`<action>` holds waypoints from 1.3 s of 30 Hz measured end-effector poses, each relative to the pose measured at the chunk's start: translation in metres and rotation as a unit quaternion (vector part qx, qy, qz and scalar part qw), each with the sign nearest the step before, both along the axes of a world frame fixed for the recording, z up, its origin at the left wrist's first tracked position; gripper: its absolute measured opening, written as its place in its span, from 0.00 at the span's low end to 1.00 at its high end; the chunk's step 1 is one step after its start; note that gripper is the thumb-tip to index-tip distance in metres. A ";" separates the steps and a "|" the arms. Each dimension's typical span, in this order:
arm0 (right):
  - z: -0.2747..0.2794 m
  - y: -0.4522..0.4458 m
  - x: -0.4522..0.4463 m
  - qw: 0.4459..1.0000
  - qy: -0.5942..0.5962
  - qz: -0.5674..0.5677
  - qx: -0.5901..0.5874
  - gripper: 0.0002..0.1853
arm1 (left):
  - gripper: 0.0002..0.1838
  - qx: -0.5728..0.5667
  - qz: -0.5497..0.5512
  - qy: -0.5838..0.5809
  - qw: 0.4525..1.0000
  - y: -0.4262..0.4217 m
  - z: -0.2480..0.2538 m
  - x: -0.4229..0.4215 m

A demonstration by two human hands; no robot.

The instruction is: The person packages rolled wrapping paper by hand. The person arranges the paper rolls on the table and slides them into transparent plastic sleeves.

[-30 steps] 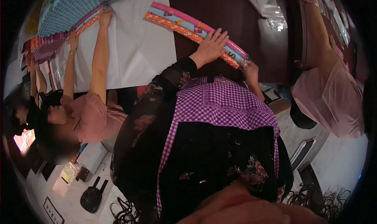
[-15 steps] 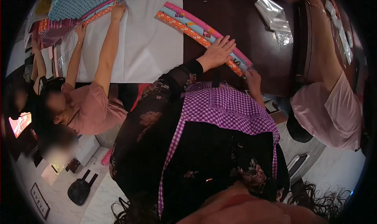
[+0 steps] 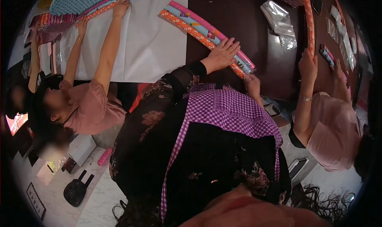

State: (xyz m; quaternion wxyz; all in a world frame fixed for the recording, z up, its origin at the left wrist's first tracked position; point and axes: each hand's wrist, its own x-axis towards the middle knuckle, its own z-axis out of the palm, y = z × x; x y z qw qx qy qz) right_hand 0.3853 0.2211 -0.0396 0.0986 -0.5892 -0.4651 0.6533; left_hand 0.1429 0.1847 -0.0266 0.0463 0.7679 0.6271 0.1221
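Observation:
Three patterned wrapping paper rolls, a pink roll (image 3: 217,33), a light blue roll (image 3: 199,27) and an orange roll (image 3: 185,26), lie side by side, slanting across the dark table. My left hand (image 3: 221,55) rests flat on top of them near their lower end, fingers stretched out. At that end, shiny clear plastic (image 3: 251,71) shows around the rolls, apparently a sleeve. My right hand (image 3: 253,85) is closed at this plastic end, its fingertips partly hidden.
Clear plastic bags (image 3: 278,18) lie on the dark table (image 3: 242,12). A white sheet (image 3: 155,36) covers its left part. At left, a co-worker's hands (image 3: 120,8) touch rolls beside a blue scale-patterned stack (image 3: 85,4). At right, another co-worker's hand (image 3: 308,66) grips an orange roll (image 3: 310,24).
My right hand has shifted slightly down and left at the rolls' end; my left hand stays nearly in place. The right co-worker has drawn back, and an orange roll now shows in their hand.

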 end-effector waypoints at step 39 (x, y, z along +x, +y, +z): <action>0.026 0.022 -0.008 0.846 -0.272 0.318 0.329 0.35 | 0.32 0.051 0.057 -0.117 0.990 -0.018 0.000 -0.007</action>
